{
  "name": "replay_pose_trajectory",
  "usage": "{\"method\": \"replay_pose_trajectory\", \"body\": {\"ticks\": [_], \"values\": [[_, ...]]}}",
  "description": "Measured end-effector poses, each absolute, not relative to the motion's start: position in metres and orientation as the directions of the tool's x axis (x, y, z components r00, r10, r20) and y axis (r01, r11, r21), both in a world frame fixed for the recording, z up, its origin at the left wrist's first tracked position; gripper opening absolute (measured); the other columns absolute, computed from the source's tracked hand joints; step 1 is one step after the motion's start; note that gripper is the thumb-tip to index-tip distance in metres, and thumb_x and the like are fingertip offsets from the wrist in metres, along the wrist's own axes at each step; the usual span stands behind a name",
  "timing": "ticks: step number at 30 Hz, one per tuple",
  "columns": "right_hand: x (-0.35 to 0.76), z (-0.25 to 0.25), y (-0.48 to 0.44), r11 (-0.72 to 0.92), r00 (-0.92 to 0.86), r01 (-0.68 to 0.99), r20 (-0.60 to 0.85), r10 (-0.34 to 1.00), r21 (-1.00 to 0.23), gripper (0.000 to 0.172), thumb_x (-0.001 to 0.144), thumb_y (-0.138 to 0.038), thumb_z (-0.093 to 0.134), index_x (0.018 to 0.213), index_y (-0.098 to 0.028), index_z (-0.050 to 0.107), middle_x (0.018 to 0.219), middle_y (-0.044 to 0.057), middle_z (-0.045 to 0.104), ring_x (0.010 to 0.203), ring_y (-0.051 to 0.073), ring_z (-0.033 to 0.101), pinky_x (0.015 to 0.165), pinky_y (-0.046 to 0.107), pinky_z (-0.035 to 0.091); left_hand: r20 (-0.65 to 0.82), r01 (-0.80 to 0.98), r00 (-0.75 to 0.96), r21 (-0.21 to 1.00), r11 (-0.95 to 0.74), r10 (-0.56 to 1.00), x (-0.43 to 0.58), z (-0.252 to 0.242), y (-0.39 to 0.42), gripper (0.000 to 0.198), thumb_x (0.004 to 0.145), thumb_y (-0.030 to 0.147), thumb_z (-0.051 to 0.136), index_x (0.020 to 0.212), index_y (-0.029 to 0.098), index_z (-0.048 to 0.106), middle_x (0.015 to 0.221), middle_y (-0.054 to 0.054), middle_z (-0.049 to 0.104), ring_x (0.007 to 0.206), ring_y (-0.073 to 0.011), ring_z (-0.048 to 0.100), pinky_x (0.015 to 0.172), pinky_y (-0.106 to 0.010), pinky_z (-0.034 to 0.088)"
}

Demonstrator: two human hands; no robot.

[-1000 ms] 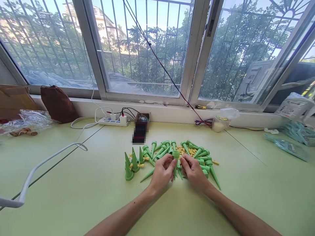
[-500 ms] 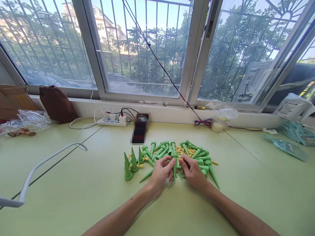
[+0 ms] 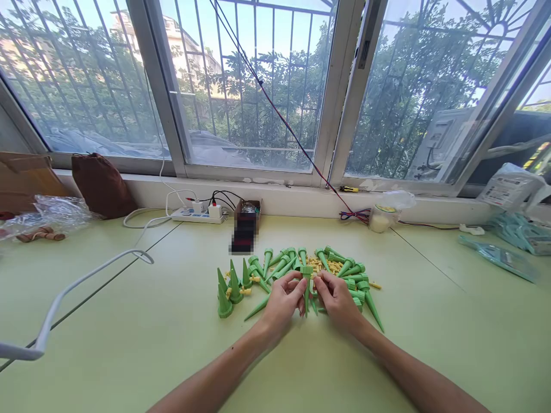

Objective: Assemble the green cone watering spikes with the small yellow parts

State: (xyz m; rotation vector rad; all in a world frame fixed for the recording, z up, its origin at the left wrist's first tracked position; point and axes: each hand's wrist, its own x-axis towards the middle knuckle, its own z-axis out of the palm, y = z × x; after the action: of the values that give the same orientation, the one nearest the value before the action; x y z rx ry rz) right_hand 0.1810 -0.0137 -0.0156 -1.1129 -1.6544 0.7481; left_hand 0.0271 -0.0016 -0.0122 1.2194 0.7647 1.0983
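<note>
My left hand (image 3: 282,298) is closed around a green plastic watering spike (image 3: 306,289), held cap up with its point down. Close against the spike's right side, my right hand (image 3: 338,298) pinches a small yellow valve (image 3: 313,277), mostly covered by the fingertips. Behind both hands lie many loose green spikes (image 3: 282,265) and a pile of little yellow valves (image 3: 316,264). Left of my left hand, several green spikes (image 3: 235,287) stand on their caps, points up, some with yellow valves sticking out of their sides.
A white cable (image 3: 77,287) arches over the left of the table. Along the window wall are a power strip (image 3: 198,214), a small box (image 3: 256,209), a lidded jar (image 3: 382,219) and a brown drawstring bag (image 3: 102,186). Teal packets (image 3: 499,258) lie at the right.
The yellow valve at my right fingertips shows less and sits closer to the spike's side. The spike is slightly shifted; both hands stay nearly in place.
</note>
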Motion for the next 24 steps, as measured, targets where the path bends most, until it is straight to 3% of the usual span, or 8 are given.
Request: {"method": "replay_pose_trajectory", "body": {"ticks": [8,15,24], "values": [[0.1822,-0.0178,-0.0125,0.403,-0.132,0.340,0.381,0.915,-0.850,0.037,0.100,-0.045,0.042,0.070,-0.023,0.039,0.058,-0.006,0.037,0.051,0.012,0.031,0.049,0.026,0.029,0.032,-0.274,0.326,0.960,0.062,0.945,0.0283,-0.0077,-0.0041,0.048,0.073,0.060,0.074,0.087,0.018,0.054,0.043,0.011,0.041,0.034,-0.0050,0.032,0.035,-0.019,0.031],[0.1820,-0.0189,-0.0114,0.402,-0.132,0.344,0.380,0.915,-0.848,0.037,0.100,-0.045,0.042,0.071,-0.023,0.038,0.058,-0.005,0.036,0.051,0.013,0.031,0.049,0.026,0.028,0.009,-0.274,0.322,0.958,0.084,0.947,0.0291,-0.0067,-0.0036,0.050,0.071,0.060,0.075,0.088,0.017,0.057,0.053,0.007,0.051,0.035,-0.0029,0.032,0.034,-0.018,0.031],[0.1818,-0.0177,-0.0115,0.426,-0.135,0.382,0.407,0.903,-0.820,0.037,0.100,-0.043,0.041,0.069,-0.022,0.040,0.059,-0.004,0.037,0.053,0.013,0.033,0.050,0.026,0.030,-0.005,-0.284,0.322,0.953,0.102,0.947,0.0289,-0.0094,-0.0021,0.049,0.070,0.060,0.075,0.087,0.017,0.057,0.053,0.008,0.051,0.034,-0.0021,0.031,0.034,-0.017,0.031]]}}
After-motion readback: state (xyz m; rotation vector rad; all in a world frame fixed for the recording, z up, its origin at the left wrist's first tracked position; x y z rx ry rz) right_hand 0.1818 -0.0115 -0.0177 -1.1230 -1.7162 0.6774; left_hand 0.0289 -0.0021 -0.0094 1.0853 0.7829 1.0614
